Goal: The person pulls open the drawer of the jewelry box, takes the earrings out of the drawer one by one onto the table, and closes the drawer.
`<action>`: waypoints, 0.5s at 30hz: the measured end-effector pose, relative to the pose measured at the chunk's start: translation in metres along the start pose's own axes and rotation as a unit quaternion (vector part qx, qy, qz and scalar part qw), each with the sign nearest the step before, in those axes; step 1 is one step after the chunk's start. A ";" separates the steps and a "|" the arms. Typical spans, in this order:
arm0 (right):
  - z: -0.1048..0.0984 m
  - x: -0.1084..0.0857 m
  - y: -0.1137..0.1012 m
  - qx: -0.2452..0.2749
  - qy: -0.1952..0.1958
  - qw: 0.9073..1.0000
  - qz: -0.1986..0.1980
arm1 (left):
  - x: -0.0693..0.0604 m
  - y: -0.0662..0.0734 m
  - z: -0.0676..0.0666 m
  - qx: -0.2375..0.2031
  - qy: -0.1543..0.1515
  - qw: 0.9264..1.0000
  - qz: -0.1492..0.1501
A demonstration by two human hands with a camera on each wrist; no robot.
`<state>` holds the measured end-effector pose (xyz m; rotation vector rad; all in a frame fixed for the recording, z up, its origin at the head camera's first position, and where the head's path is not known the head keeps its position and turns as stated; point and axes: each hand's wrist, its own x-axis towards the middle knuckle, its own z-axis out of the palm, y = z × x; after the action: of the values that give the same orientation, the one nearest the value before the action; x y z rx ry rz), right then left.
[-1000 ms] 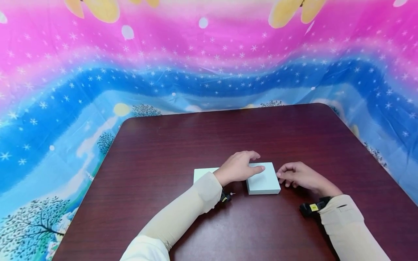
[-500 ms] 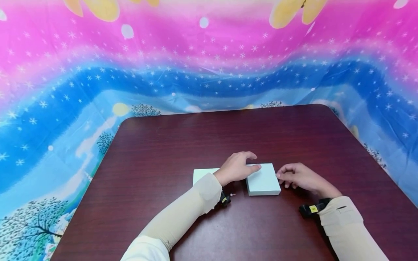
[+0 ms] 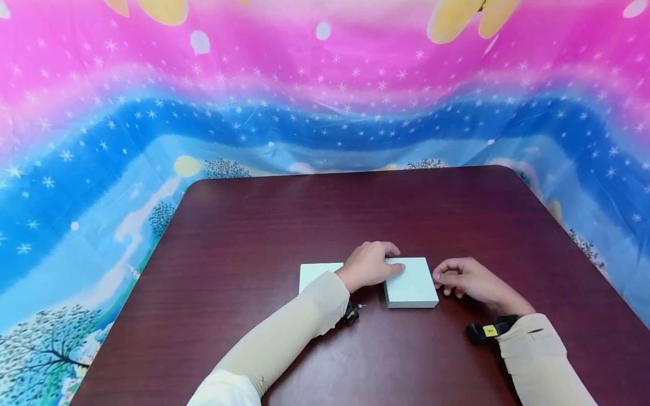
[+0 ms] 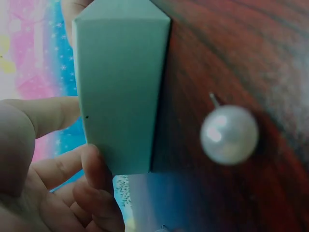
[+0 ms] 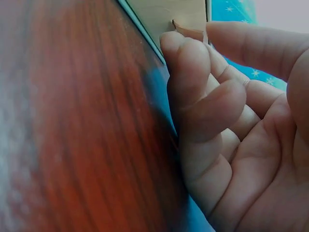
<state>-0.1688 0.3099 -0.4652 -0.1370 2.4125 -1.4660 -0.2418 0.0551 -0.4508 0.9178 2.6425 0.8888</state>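
A pale green box (image 3: 411, 283) lies on the table, with a tan inner face (image 5: 161, 17) on its right side. My left hand (image 3: 368, 265) holds the box from the left, thumb on top; other fingers lie at its left end in the left wrist view. On the right, my right hand (image 3: 467, 276) has curled fingers at the box's side, where thumb and fingertips pinch a small tan pull tab (image 5: 187, 30). The fingers partly hide the tab. A pearl stud earring (image 4: 230, 134) rests on the table near the box.
Another pale green flat piece (image 3: 317, 274) lies to the left, partly covered by the left sleeve. A second small round item (image 4: 162, 229) barely shows at the lower edge of the left wrist view. A patterned cloth (image 3: 325, 101) hangs behind the dark table (image 3: 284, 214).
The head view has shifted slightly, so box and hands sit a little lower in it. Both hands keep nearly the same place at the box.
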 end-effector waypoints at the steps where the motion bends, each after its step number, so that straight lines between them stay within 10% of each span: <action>1: 0.000 0.000 0.001 0.003 0.001 1.000 -0.003 | -0.001 0.001 0.001 0.008 0.000 1.000 0.002; 15: 0.004 0.001 0.008 0.018 0.020 1.000 -0.008 | -0.003 0.001 0.006 0.055 0.008 0.998 0.010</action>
<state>-0.1684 0.3098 -0.4740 -0.1212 2.4200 -1.5328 -0.2367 0.0566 -0.4549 0.9676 2.7252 0.7640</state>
